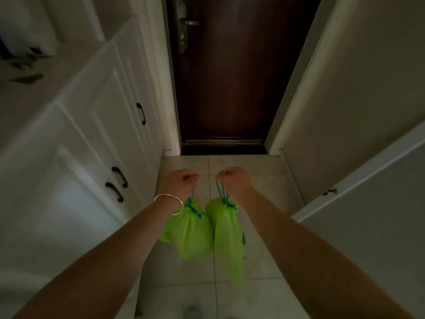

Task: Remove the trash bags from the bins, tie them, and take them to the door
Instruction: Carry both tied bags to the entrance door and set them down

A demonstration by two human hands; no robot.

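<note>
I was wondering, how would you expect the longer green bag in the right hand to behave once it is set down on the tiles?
The longer green bag hangs limp and tapers to a thin tail, so it is probably floppy and would slump, not stand. It looks light: the right hand carries it by thin cords alone. The film looks thin, so dragging might tear it.

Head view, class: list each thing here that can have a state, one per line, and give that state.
Left hand: closed on a drawstring.
Right hand: closed on a drawstring.
Left green bag: tied, hanging clear of the floor.
Right green bag: tied, hanging.
Brown door: shut.
White cabinet doors: shut.
</note>
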